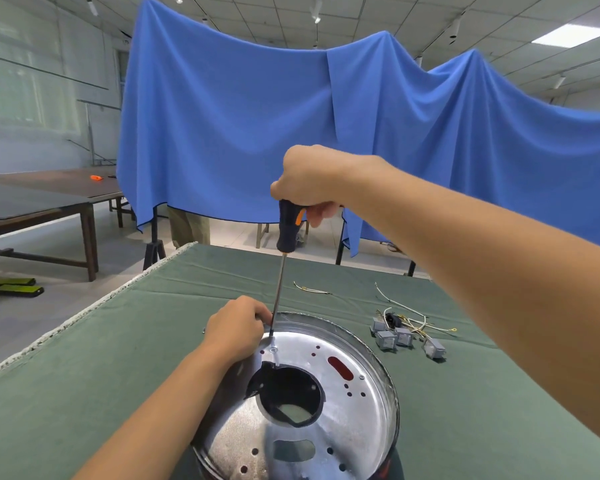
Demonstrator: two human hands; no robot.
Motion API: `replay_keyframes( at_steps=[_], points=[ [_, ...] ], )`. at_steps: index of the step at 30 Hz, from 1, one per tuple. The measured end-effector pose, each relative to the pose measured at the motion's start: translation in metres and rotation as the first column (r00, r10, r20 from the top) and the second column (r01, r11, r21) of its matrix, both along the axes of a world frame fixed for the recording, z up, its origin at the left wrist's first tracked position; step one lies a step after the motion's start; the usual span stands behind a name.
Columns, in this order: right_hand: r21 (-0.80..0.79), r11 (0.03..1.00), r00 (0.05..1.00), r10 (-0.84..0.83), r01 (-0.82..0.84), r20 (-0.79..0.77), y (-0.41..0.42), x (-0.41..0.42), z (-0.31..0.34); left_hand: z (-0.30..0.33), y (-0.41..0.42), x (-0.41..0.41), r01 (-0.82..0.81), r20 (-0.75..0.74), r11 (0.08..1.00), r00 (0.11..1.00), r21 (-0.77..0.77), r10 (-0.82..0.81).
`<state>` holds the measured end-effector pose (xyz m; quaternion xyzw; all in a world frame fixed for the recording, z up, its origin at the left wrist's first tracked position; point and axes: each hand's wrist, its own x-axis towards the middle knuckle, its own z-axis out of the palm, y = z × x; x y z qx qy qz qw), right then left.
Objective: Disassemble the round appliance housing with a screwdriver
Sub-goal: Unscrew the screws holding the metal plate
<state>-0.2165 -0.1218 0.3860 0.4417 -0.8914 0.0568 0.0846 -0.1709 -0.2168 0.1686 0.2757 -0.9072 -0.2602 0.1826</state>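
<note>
The round appliance housing (326, 403) lies at lower centre of the frame on the desk (118, 358). Left hand (236, 329) fingers curl over its far rim. Right hand (309, 181) fingers wrap the screwdriver (286, 233) handle, tip near a screw (273, 349). Thin, rigid sheet metal, probably light and slippery; hold by the rim, away from cut edges.
</note>
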Motion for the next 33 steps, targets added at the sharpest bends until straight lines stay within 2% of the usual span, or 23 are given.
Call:
replay_keyframes(
  at_steps=[2, 4, 6, 10, 12, 15, 17, 19, 22, 23, 27, 29, 31, 33],
  points=[
    [0.027, 0.999, 0.975, 0.039, -0.046, 0.22, 0.002, 0.003, 0.008, 0.0, 0.0, 0.0, -0.005, 0.001, 1.0, 1.0, -0.009, 0.005],
    [-0.007, 0.998, 0.956, 0.067, -0.068, 0.285, 0.003, 0.006, 0.008, 0.0, 0.0, 0.0, -0.011, 0.008, 1.0, 1.0, -0.018, 0.012],
    [-0.064, 0.995, 0.969, 0.093, -0.081, 0.229, 0.001, 0.006, 0.001, -0.001, 0.0, 0.0, -0.013, 0.008, 1.0, 1.0, -0.021, 0.014],
    [-0.191, 0.981, 0.999, 0.041, -0.042, -0.011, -0.005, 0.004, -0.012, 0.0, 0.001, 0.0, -0.009, 0.008, 1.0, 1.0, -0.026, 0.009],
    [-0.173, 0.984, 0.999, 0.049, -0.045, 0.015, -0.01, 0.004, -0.011, 0.0, 0.001, 0.0, -0.007, 0.007, 1.0, 1.0, -0.028, 0.008],
    [-0.062, 0.995, 0.989, 0.088, -0.082, 0.115, -0.011, 0.007, -0.001, -0.001, 0.0, 0.0, -0.013, 0.011, 1.0, 1.0, -0.024, 0.013],
    [-0.058, 0.996, 0.987, 0.08, -0.073, 0.14, -0.009, 0.007, 0.002, -0.001, 0.0, 0.0, -0.014, 0.013, 1.0, 1.0, -0.022, 0.014],
    [-0.093, 0.995, 0.993, 0.057, -0.047, 0.101, -0.006, 0.006, -0.002, -0.001, 0.0, -0.001, -0.01, 0.009, 1.0, 1.0, -0.016, 0.01],
    [-0.157, 0.987, 0.998, 0.029, -0.039, -0.064, -0.004, -0.001, -0.013, -0.001, 0.0, -0.001, -0.007, 0.004, 1.0, 1.0, -0.016, 0.007],
    [-0.157, 0.987, 0.997, 0.028, -0.04, -0.075, -0.004, -0.002, -0.013, -0.001, 0.0, -0.001, -0.009, 0.002, 1.0, 1.0, -0.02, 0.009],
    [-0.026, 0.998, 0.994, 0.065, -0.064, 0.082, -0.006, 0.005, -0.001, -0.002, 0.0, -0.002, -0.015, 0.0, 0.999, 1.0, -0.029, 0.015],
    [-0.023, 0.997, 0.986, 0.078, -0.075, 0.146, -0.006, 0.007, 0.0, -0.001, 0.0, -0.001, -0.019, 0.01, 0.999, 1.0, -0.033, 0.019],
    [-0.05, 0.996, 0.989, 0.084, -0.078, 0.125, -0.005, 0.007, -0.003, -0.001, 0.0, -0.001, -0.019, 0.015, 0.999, 1.0, -0.032, 0.02],
    [-0.096, 0.994, 0.999, 0.044, -0.043, 0.012, -0.002, 0.005, -0.007, 0.0, 0.001, 0.0, -0.022, 0.009, 0.999, 1.0, -0.024, 0.022]
  ],
)
